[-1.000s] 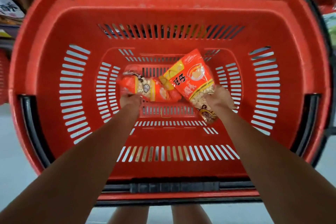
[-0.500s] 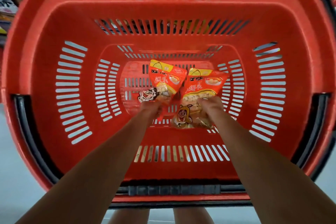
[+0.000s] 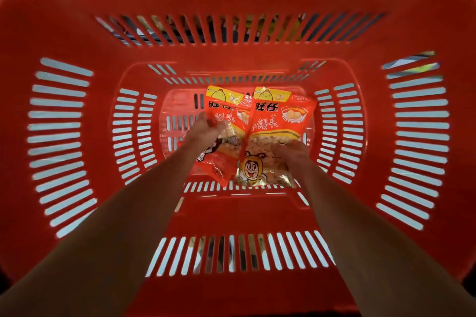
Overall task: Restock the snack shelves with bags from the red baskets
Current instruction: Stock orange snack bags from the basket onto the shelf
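I look straight down into a deep red basket with slotted walls. Both my arms reach to its bottom. My left hand grips the left snack bag, an orange-red pack with a yellow top and a clear window of small round puffs. My right hand grips the lower right of the right snack bag, same design, with a cartoon face near its bottom. The two bags stand side by side, tops pointing away from me, the right one overlapping the left one's edge.
The basket fills nearly the whole view; its walls close in on all sides. Through the far slots I glimpse dark shelf goods. Pale floor shows through the side slots. No other bags are visible on the basket bottom.
Both bags, lying tilted on the basket bottom a second ago, are now held upright side by side. My view has dropped much closer into the basket.
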A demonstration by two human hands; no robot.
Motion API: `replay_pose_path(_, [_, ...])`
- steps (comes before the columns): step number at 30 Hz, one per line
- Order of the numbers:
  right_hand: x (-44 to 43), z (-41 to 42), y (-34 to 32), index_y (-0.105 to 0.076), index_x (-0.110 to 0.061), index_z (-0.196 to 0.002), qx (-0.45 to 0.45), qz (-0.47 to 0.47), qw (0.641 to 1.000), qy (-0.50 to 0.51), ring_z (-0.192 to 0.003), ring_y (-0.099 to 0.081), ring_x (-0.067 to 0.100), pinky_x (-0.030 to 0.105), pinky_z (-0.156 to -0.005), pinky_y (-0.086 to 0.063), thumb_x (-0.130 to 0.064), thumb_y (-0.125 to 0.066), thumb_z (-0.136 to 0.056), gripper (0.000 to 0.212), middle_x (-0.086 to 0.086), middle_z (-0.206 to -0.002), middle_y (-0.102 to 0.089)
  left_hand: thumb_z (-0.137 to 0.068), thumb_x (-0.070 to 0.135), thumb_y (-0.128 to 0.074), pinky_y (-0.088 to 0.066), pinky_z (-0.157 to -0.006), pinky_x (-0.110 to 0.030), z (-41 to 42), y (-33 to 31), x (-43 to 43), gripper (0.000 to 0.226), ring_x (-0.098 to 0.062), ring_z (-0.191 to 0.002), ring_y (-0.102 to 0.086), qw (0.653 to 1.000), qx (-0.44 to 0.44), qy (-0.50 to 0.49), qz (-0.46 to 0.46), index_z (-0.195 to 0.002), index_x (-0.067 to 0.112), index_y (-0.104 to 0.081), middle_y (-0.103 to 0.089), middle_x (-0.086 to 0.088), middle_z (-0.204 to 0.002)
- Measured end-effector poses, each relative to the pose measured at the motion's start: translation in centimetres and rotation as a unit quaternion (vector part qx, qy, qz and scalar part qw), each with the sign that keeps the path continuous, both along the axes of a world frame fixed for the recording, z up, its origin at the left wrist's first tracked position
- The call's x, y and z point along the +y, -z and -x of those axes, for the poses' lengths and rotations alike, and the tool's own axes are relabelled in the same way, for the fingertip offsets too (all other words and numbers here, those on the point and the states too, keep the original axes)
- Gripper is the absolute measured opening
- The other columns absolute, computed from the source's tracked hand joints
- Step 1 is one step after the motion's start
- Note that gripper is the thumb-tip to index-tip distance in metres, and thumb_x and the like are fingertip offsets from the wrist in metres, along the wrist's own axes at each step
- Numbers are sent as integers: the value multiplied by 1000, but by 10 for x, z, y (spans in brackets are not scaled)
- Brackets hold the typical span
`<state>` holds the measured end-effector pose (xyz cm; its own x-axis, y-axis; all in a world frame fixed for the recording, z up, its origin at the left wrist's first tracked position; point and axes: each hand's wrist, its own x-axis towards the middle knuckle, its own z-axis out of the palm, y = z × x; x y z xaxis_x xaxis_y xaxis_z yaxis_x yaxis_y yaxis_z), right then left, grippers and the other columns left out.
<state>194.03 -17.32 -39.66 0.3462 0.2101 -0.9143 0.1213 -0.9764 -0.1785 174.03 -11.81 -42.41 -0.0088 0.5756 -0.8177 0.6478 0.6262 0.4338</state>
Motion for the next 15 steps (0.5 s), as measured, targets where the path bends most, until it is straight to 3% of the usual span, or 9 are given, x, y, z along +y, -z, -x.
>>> replay_pose_path(3, [-3,-2,6,-60,0,-110,12,-8,1000,20,-89,-68,32,45,-78,-58,-12,-67,-87,27,19,-104,-67,-92,36,-60,-44,-92,-38,7,12,-3,22,-20,-95,-56,999,-15,24,45,-97,18,-49,-55,4,-82])
replay_pose_path(6, [-2,0,6,-61,-3,-103,-1,-21,1000,-3,-79,-66,25,32,-60,-55,-11,-63,-90,15,12,-91,-66,-87,47,-63,-41,-84,-29,11,10,-8,42,-21,-101,-58,995,-5,62,81,-111,13,-60,-59,1,-85])
replay_pose_path(10, [-2,5,8,-61,-5,-109,-39,-13,998,-51,-92,-67,29,42,-82,-57,-19,-67,-87,26,14,-102,-67,-88,45,-60,-37,-87,-29,8,-8,-20,55,-27,-115,-53,985,-1,82,150,-128,8,-52,-60,-9,-117])
replay_pose_path(12, [-2,8,2,-59,-7,-110,-38,-12,998,-45,-92,-66,27,37,-80,-57,-17,-65,-88,26,13,-104,-67,-82,51,-63,-44,-90,-34,10,-16,-26,64,-29,-112,-55,976,-32,53,207,-129,9,-50,-59,-12,-126])
replay_pose_path(15, [-5,12,-10,-55,-6,-122,-26,-10,999,-25,-100,-64,28,30,-79,-54,-13,-64,-88,36,14,-115,-64,-77,46,-72,-47,-91,-37,11,-31,-37,59,-28,-111,-56,963,-59,-57,255,-120,10,-53,-59,-7,-123])
